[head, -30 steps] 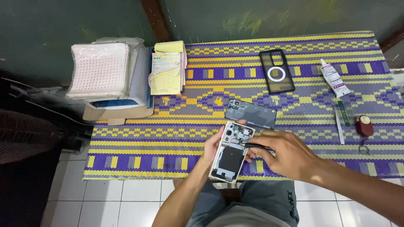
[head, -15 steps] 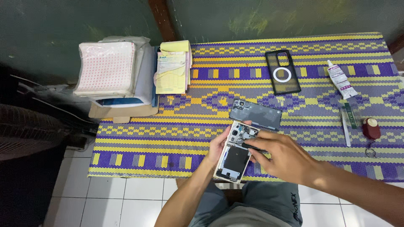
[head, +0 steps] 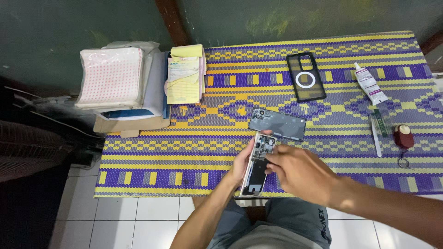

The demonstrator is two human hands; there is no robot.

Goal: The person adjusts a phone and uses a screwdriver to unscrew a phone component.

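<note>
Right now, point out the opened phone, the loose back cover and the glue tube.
opened phone (head: pixel 258 166), head view, on its exposed dark battery area.
loose back cover (head: pixel 279 124), head view, middle of the dark panel.
glue tube (head: pixel 369 85), head view, on the white body.

Single head-worn camera looks steeply down, from moderate height, onto the yellow-and-purple woven-mat worktop; white tiled floor visible below.
</note>
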